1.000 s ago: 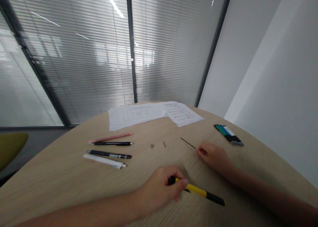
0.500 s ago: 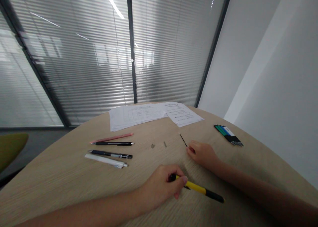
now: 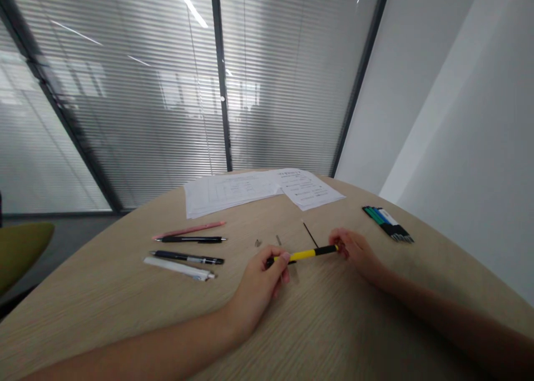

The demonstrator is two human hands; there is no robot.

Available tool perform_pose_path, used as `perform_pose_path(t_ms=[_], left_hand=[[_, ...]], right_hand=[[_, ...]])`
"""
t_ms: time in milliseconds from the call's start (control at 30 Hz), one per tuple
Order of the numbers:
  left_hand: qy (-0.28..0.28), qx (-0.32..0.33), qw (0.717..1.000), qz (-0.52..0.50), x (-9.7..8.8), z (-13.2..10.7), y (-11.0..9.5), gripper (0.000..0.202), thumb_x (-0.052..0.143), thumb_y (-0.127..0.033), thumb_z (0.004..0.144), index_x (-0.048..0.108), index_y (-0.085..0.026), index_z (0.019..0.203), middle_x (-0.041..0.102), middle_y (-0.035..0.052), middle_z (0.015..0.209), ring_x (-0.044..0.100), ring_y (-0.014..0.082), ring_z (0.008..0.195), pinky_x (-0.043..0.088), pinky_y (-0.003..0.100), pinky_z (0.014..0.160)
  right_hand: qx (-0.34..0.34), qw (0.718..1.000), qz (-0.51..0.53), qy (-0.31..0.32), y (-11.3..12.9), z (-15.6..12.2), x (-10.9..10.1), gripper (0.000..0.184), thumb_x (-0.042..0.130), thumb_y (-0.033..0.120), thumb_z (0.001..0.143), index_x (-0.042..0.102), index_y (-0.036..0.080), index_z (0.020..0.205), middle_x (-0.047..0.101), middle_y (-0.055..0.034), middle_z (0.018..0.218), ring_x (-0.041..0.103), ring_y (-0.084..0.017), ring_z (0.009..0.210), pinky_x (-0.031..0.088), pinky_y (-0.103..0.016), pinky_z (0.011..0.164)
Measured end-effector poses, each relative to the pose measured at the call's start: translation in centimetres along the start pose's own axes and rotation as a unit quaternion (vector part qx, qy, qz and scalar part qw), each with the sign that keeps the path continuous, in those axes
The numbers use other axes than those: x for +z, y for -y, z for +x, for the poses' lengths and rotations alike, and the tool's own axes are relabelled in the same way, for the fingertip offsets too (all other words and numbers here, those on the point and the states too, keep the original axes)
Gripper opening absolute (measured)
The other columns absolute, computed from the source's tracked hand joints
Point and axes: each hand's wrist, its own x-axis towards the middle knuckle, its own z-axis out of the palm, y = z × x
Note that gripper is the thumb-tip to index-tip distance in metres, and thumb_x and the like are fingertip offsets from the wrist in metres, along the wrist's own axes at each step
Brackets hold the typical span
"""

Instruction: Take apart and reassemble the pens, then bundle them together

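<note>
Fingers (image 3: 284,257) of the left hand (image 3: 261,278), to the right of four loose pens (image 3: 187,257), pinched the black left end of the yellow pen (image 3: 306,253). Its long axis ran left to right, and the right hand (image 3: 356,251) gripped the other end. A thin black refill (image 3: 310,234) lay on the surface (image 3: 125,314) just behind the yellow pen. Printed sheets (image 3: 250,189) lay farther behind, their writing too small to read.

The yellow pen (image 3: 306,253) has black ends. At nine o'clock from it lie a pink pen (image 3: 189,230), two black pens (image 3: 189,239) and a white pen (image 3: 177,268). The table (image 3: 104,314) is pale, fine-grained wood. At two o'clock, a bundle (image 3: 387,223) shows green, blue, white and black. At twelve o'clock, the papers (image 3: 233,189) are white with dark print.
</note>
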Motion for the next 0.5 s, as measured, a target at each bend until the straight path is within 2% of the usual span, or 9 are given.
perform_pose_path(t_ms=[100, 200, 300, 400, 500], left_hand=[[-0.006, -0.006, 1.0, -0.005, 0.0, 0.2, 0.2, 0.025, 0.047, -0.04, 0.071, 0.048, -0.016, 0.074, 0.044, -0.0068, 0.05, 0.031, 0.0044, 0.035, 0.022, 0.017, 0.035], [-0.007, -0.006, 1.0, 0.002, 0.0, 0.2, 0.2, 0.025, 0.047, -0.04, 0.07, 0.049, -0.016, 0.077, 0.046, -0.0064, 0.053, 0.032, 0.0043, 0.036, 0.023, 0.016, 0.035], [-0.012, -0.007, 1.0, 0.006, 0.1, 0.1, 0.2, 0.025, 0.048, -0.039, 0.07, 0.05, -0.016, 0.08, 0.046, -0.0061, 0.054, 0.032, 0.0042, 0.036, 0.023, 0.016, 0.035], [-0.016, -0.004, 1.0, 0.008, 0.1, 0.1, 0.1, 0.026, 0.049, -0.038, 0.069, 0.05, -0.015, 0.082, 0.045, -0.0061, 0.054, 0.033, 0.0042, 0.037, 0.022, 0.016, 0.035], [-0.022, -0.003, 1.0, 0.004, 0.1, 0.1, -0.1, 0.027, 0.049, -0.038, 0.07, 0.05, -0.015, 0.083, 0.045, -0.0061, 0.055, 0.032, 0.0037, 0.036, 0.022, 0.016, 0.034]], right_hand=[[-0.01, 0.999, 0.045, -0.014, -0.1, -0.3, 0.0, 0.052, 0.017, 0.052, 0.081, 0.054, 0.018, 0.068, 0.046, -0.0002, 0.051, 0.042, -0.012, 0.045, 0.034, -0.023, 0.044], [-0.08, 0.997, -0.017, 0.005, 0.4, -0.6, 0.0, 0.038, 0.03, 0.045, 0.08, 0.057, 0.019, 0.082, 0.053, -0.0017, 0.062, 0.047, -0.012, 0.052, 0.038, -0.025, 0.05], [-0.156, 0.981, -0.101, 0.047, 1.1, -0.8, 0.2, 0.023, 0.041, 0.035, 0.077, 0.058, 0.021, 0.086, 0.058, -0.0036, 0.071, 0.049, -0.013, 0.058, 0.04, -0.026, 0.057], [-0.219, 0.964, -0.134, 0.065, 1.4, -0.8, 0.4, 0.02, 0.041, 0.029, 0.079, 0.058, 0.02, 0.085, 0.058, -0.0044, 0.072, 0.051, -0.014, 0.064, 0.041, -0.026, 0.061], [-0.237, 0.959, -0.145, 0.047, 1.2, -0.6, 0.5, 0.02, 0.04, 0.026, 0.08, 0.057, 0.02, 0.088, 0.058, -0.005, 0.075, 0.052, -0.014, 0.069, 0.042, -0.027, 0.064]])
